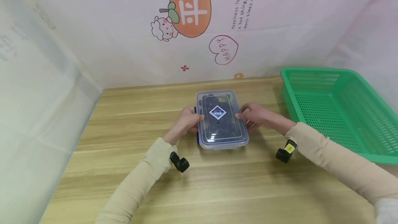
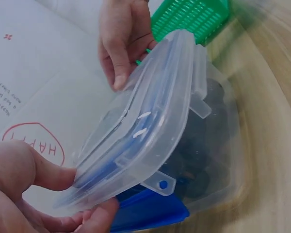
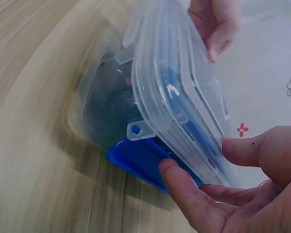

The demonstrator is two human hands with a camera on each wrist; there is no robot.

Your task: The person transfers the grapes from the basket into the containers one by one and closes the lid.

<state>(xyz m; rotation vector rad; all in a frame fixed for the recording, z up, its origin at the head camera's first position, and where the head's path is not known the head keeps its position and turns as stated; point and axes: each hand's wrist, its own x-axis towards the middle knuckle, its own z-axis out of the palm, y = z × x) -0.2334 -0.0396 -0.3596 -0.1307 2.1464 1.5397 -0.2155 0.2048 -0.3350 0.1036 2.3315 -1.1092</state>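
Note:
A clear rectangular food container (image 1: 219, 142) with a transparent lid (image 1: 230, 134) sits on the wooden table, a diamond-shaped blue and white sticker (image 1: 217, 112) on top. Dark round things (image 3: 116, 97) show through its walls. My left hand (image 1: 188, 119) grips the lid's left edge, thumb on top and fingers below the rim. On the opposite edge, my right hand (image 1: 256, 114) holds the rim the same way. Blue side latches hang angled outward below the rim: one latch (image 2: 150, 208) by my left fingers, another latch (image 3: 136, 162) by my right.
A green perforated plastic basket (image 1: 326, 113) stands at the right. Behind the wooden table (image 1: 140, 113) hangs a white printed sheet (image 1: 124, 44), and similar sheeting covers both sides. A small black camera sits on each wrist.

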